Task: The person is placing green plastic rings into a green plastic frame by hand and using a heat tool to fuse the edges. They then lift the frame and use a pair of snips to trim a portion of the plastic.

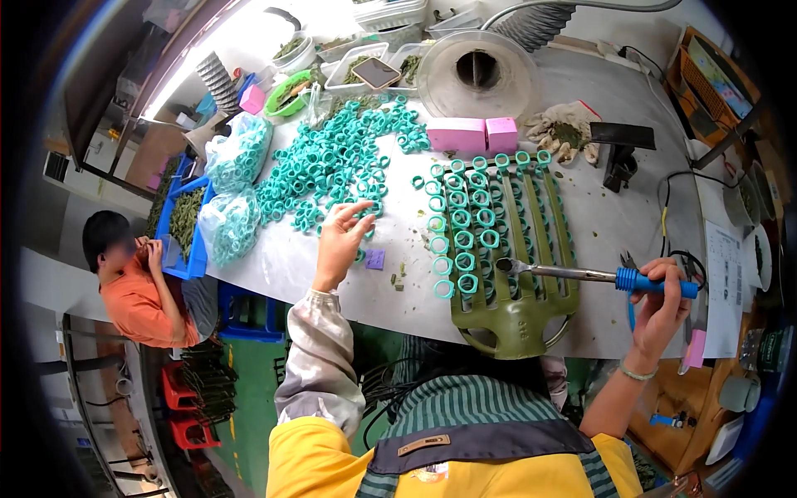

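My right hand (pixel 662 307) grips the blue handle of a soldering iron (pixel 577 273). Its metal shaft points left, and the dark, rounded tip (pixel 507 266) is over an olive-green slatted plastic rack (pixel 516 325). Teal plastic rings (pixel 463 240) stand in rows along the rack's left slats, and more line its far edge. To the left, my left hand (pixel 339 245) reaches with fingers apart to the near right edge of a large heap of loose teal rings (pixel 320 166). Whether its fingertips touch a ring is unclear. A small purple block (pixel 375 260) lies beside that hand.
Bags of teal rings (pixel 231 226) sit left of the heap. Pink blocks (pixel 457 134), a stained glove (pixel 564 133) and a black stand (pixel 618 156) lie beyond the rack. A round hood (pixel 477 79) stands behind. A person in orange (pixel 149 299) sits at left by a blue tray (pixel 197 257).
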`<state>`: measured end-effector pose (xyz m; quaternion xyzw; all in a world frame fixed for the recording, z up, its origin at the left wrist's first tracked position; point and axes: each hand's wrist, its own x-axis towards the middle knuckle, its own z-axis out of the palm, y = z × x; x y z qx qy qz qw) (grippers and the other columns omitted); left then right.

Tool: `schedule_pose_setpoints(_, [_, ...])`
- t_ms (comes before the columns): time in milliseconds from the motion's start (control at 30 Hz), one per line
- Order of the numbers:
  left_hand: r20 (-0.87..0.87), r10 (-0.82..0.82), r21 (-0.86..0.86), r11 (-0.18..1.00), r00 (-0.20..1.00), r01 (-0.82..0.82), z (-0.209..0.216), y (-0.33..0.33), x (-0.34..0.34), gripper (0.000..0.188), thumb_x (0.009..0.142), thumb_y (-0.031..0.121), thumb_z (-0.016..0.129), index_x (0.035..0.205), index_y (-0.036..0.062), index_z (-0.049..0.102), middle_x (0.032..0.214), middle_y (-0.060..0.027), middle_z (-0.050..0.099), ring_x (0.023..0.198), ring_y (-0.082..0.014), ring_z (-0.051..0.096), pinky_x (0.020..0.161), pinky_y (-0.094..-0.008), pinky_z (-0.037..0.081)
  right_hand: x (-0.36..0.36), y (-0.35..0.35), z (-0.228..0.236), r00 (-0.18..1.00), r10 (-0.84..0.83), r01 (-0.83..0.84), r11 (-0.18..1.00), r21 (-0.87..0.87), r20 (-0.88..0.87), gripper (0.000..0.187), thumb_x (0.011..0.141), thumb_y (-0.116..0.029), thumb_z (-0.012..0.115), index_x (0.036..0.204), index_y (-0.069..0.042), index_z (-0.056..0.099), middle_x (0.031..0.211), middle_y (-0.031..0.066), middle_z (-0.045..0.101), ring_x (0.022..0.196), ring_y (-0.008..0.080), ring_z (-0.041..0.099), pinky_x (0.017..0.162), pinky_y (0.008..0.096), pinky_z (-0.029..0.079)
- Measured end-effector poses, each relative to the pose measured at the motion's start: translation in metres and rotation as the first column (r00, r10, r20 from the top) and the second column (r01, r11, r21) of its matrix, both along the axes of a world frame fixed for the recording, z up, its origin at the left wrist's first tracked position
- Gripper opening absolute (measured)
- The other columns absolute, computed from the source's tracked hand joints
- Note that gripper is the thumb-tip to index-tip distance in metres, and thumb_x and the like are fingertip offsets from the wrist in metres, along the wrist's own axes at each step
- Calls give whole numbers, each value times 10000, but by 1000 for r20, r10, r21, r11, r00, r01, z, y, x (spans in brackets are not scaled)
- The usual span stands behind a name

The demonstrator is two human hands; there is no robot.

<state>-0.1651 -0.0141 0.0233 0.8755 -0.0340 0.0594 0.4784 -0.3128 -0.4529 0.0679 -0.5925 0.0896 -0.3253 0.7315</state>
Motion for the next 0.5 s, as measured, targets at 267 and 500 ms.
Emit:
schedule_pose_setpoints(267, [-255,-244,-547,834,936,68,24,-24,-27,319,912,36,646,1229,8,638,1182,-62,630,1053,-132,627,871,-239,495,-4,-3,2,1000,2,-2,1000,-25,7,248,936,-197,577,749,-42,627,813,57,624,748,126,610,437,215,443])
schedule_pose_setpoints(500, [58,-443,-240,864,895,443,37,-97,-61,297,840,-24,682,1130,36,682,1125,-75,624,1000,-168,607,839,-300,509,-6,-2,5,999,22,-22,1000,-19,28,254,943,-182,571,759,-12,614,819,86,626,712,128,595,445,215,442])
